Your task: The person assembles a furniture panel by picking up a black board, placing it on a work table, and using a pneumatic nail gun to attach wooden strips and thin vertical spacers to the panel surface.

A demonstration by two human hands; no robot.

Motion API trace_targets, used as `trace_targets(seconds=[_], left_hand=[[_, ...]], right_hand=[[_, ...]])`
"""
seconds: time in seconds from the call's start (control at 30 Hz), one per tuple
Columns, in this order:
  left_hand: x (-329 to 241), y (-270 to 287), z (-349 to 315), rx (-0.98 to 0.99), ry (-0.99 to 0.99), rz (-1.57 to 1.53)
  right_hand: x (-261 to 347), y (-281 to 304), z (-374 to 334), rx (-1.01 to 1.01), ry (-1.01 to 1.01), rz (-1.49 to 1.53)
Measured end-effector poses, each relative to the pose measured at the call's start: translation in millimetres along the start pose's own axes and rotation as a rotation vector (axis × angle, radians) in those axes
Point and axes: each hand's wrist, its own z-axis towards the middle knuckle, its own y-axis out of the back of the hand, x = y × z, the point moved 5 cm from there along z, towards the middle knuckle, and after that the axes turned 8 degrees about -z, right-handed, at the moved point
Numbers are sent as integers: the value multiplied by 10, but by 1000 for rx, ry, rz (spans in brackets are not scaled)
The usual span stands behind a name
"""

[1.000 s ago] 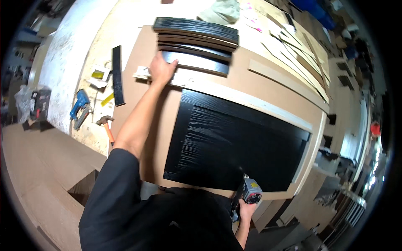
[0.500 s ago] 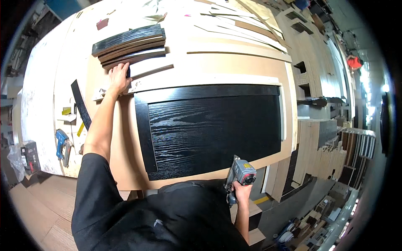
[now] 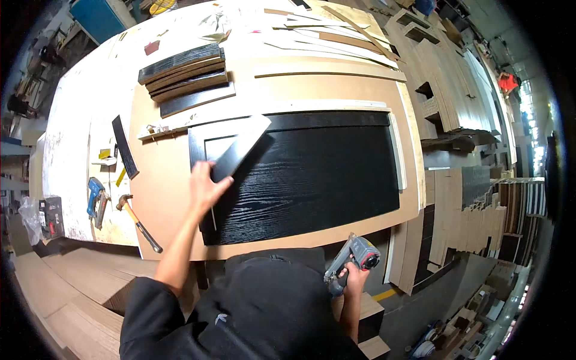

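Note:
My left hand [image 3: 205,183] grips one end of a black wooden strip [image 3: 243,146], which lies tilted over the upper left corner of a large black wood-grain panel [image 3: 300,174]. That panel rests on a brown board [image 3: 162,198] on the workbench. My right hand [image 3: 354,279] holds a grey and red nail gun [image 3: 353,259] low at the bench's near edge, below the panel's right half. A stack of dark strips [image 3: 186,75] sits at the board's far left corner.
A hammer [image 3: 138,223], a blue tool [image 3: 95,195] and a single black strip [image 3: 125,155] lie on the white bench to the left. Thin wooden slats [image 3: 336,42] lie across the far side. Stacked boards and panels [image 3: 474,198] stand at the right.
My left hand has drawn back from the stack at the far left with a black strip and now holds it over the panel's corner. The right hand keeps the nail gun low.

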Motion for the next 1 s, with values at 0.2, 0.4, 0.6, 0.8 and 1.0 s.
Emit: trace_targets(seconds=[0.2,0.4,0.6,0.8,1.0], left_hand=[[-785,-1025,-867,81,56,-49],[-1670,-1898,-1007,257,60,-87],[-2216,-2730,-685,526,-332,151],[-2915,-3692,-356,503,-394,152],[-3520,-4348,9,453,-382,97]], right_hand=[[225,395,417,29,51,-110],[645,897,1023,38,77,-169],[996,1423,1648,8,119,-149],[1449,1751,2075,-57,0,-267],[1940,1676,2406,62,166,-260]])
